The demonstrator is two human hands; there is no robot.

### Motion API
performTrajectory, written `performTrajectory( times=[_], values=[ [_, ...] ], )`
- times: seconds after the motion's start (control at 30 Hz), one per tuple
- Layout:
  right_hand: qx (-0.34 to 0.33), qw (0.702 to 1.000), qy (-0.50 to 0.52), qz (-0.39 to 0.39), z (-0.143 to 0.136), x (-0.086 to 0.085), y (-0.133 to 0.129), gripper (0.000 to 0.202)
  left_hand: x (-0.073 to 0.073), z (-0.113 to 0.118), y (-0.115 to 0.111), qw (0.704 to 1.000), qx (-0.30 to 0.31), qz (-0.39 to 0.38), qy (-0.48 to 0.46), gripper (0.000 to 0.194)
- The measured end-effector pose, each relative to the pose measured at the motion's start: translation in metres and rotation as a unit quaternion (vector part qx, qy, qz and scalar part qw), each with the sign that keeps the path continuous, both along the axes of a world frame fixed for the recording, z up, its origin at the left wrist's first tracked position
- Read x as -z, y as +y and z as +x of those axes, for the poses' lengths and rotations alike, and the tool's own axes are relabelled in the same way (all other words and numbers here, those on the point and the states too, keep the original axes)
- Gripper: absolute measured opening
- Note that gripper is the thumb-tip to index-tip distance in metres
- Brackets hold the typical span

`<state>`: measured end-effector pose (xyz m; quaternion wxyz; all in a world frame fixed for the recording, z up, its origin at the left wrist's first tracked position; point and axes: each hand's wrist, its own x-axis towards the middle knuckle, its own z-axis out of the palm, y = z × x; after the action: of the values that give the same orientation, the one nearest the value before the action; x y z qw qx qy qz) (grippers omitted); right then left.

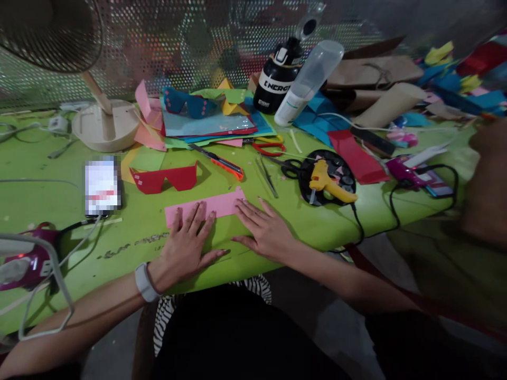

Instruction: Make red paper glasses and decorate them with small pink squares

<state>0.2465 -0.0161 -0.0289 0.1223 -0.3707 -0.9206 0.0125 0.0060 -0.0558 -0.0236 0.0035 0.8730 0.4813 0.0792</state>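
Note:
A strip of pink paper point(222, 203) lies flat on the green table, close to its front edge. My left hand point(188, 243) rests on the strip's left part with fingers spread. On its right end lie the fingertips of my right hand point(267, 229), also stretched out flat. Neither hand grips anything. Just beyond the strip stand red paper glasses point(166, 178). An orange cutter knife point(222, 162) and metal tweezers point(268, 177) lie behind it. To the right, a yellow glue gun point(328, 182) sits on a round black tray point(348, 177).
A phone point(102, 184) and a fan point(105, 124) are at the left. Blue paper glasses point(188, 103) top a paper stack at the back, beside a black bottle point(273, 84) and a clear bottle point(309, 84). Scissors point(291, 168) lie near the tray. Cables cross both sides.

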Motion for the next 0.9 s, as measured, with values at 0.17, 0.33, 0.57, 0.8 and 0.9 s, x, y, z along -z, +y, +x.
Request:
performTrajectory(
  times=[0.17,0.33,0.57,0.8,0.9],
  values=[
    [0.051,0.999,-0.012,-0.003,0.015,-0.002,-0.002,0.069,0.000,-0.001,-0.001,1.000,0.004,0.000,-0.004,0.086],
    [0.026,1.000,-0.005,0.014,0.008,-0.011,0.002,0.069,-0.004,-0.008,0.009,0.999,0.035,-0.009,0.001,0.084],
    [-0.093,0.993,-0.051,-0.054,-0.015,0.000,0.009,0.083,-0.013,-0.003,0.011,0.999,0.034,-0.018,0.006,0.082],
    [-0.113,0.990,-0.058,-0.061,-0.009,0.004,0.007,0.081,-0.009,0.038,0.002,0.996,0.061,-0.062,0.001,0.075],
    [-0.120,0.988,-0.069,-0.064,-0.008,0.002,0.007,0.081,-0.004,0.046,0.004,0.996,0.049,-0.068,-0.007,0.078]
  ],
)
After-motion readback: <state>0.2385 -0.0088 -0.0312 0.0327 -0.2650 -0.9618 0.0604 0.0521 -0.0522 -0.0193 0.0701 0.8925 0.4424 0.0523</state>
